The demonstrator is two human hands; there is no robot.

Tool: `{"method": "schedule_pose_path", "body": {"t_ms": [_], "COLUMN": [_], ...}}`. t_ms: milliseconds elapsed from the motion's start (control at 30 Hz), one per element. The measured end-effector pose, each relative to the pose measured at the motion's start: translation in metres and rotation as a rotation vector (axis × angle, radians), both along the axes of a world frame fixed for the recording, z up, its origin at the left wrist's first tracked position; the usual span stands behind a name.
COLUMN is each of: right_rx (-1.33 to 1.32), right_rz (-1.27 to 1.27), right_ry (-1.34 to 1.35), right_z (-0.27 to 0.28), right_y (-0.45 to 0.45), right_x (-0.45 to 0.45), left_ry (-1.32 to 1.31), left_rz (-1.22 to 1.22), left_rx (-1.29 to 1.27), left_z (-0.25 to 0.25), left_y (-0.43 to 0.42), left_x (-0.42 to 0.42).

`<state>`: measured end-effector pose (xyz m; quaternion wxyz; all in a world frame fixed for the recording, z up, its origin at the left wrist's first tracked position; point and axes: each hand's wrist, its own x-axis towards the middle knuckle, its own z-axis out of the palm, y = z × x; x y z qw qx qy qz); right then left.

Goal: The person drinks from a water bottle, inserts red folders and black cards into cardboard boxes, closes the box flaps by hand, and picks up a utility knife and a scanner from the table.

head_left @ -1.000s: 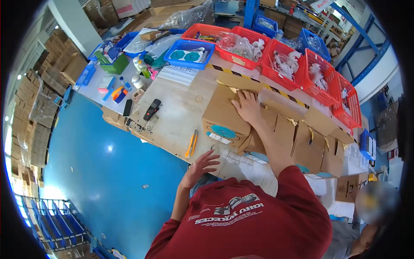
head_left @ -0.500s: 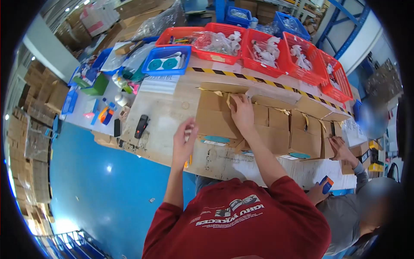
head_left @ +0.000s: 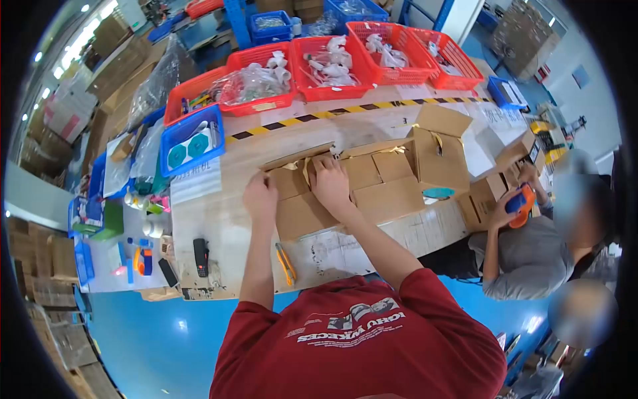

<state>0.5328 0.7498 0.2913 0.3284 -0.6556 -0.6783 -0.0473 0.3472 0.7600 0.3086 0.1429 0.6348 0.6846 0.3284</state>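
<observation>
A brown cardboard box (head_left: 307, 217) lies in front of me with yellowish tape along its top flaps. My left hand (head_left: 260, 194) is at its upper left corner, with the fingers curled against the edge. My right hand (head_left: 330, 184) has its bent fingers on the flap near the middle seam; the fingertips are partly hidden. Close on the right is a second cardboard box (head_left: 389, 193). Beyond it stands a box with a raised flap (head_left: 440, 159).
A yellow utility knife (head_left: 286, 265) and a black handheld device (head_left: 201, 258) lie on the table (head_left: 226, 226). Red baskets (head_left: 332, 93) line the back behind striped tape. To the right, a co-worker holds an orange-and-blue tool (head_left: 522, 205) beside another carton (head_left: 485, 203).
My left hand has moved from beside the box onto its upper left corner. My right hand stays at the flap. The view has turned right, and the co-worker's hand has left the row of boxes.
</observation>
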Motion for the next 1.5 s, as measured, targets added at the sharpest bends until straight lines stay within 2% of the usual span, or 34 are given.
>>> {"method": "schedule_pose_path", "body": {"t_ms": [67,167,233,267,333,500,567,667,733,767,833,867,1000,1067,1167,1267,1333,1367,1400,1433,1500], "right_rx": [-0.021,-0.046,-0.200,-0.204,-0.114,-0.044,-0.007,0.014,-0.058,-0.057,-0.007,-0.001,-0.357,-0.369,-0.431,-0.279,-0.125,-0.171,-0.090,-0.098,-0.281], "right_rz": [0.054,0.262,0.433,0.428,0.429,-0.046,-0.260,-0.403,-0.441,-0.444,-0.385,-0.380,-0.451,-0.440,-0.479,-0.378,-0.308,-0.314,-0.241,-0.250,-0.027], "right_ry": [0.013,0.038,0.260,0.256,0.495,0.553,0.626,0.584,0.453,0.461,0.307,0.319,0.103,0.135,0.191,0.160,0.117,0.095,0.116,0.128,-0.072], "right_z": [-0.004,-0.007,0.016,0.016,0.016,0.039,0.017,0.020,0.022,0.016,0.000,0.002,0.023,0.029,0.031,0.015,0.004,0.000,-0.010,-0.012,-0.012], "right_y": [0.000,0.008,-0.004,-0.013,-0.033,-0.084,-0.092,-0.095,-0.088,-0.079,-0.059,-0.052,-0.018,-0.008,-0.005,-0.011,-0.014,-0.015,-0.013,-0.015,-0.016], "right_x": [-0.014,-0.028,-0.008,0.000,0.015,0.059,0.090,0.126,0.153,0.169,0.195,0.199,0.205,0.209,0.216,0.225,0.238,0.238,0.232,0.218,0.181], "left_ry": [0.191,0.199,0.150,0.105,0.011,0.032,0.091,0.277,0.257,0.240,0.217,0.230,-0.037,-0.081,-0.038,-0.006,-0.076,-0.064,-0.017,0.030,0.119], "left_rz": [-0.089,-0.256,-0.323,-0.376,-0.477,-0.293,-0.339,-0.381,-0.407,-0.423,-0.450,-0.447,-0.506,-0.363,-0.366,-0.398,-0.360,-0.365,-0.320,-0.277,-0.192], "left_rx": [0.072,0.176,0.145,0.123,0.092,0.096,0.148,0.282,0.284,0.293,0.310,0.315,0.127,0.358,0.222,0.148,-0.082,-0.081,-0.066,-0.054,-0.021], "left_z": [0.008,-0.012,0.001,0.015,0.031,0.012,0.000,-0.023,-0.032,-0.035,-0.035,-0.033,-0.012,0.006,0.035,0.023,0.026,0.023,0.016,0.007,-0.005], "left_y": [-0.013,0.001,-0.007,-0.013,-0.015,-0.013,-0.009,-0.014,-0.014,-0.012,-0.011,-0.013,-0.019,-0.030,-0.046,-0.037,-0.028,-0.022,-0.014,-0.007,0.000], "left_x": [0.028,0.036,0.025,0.017,0.005,-0.007,0.001,0.019,0.029,0.034,0.038,0.037,0.032,0.046,0.093,0.144,0.170,0.179,0.187,0.195,0.211]}}
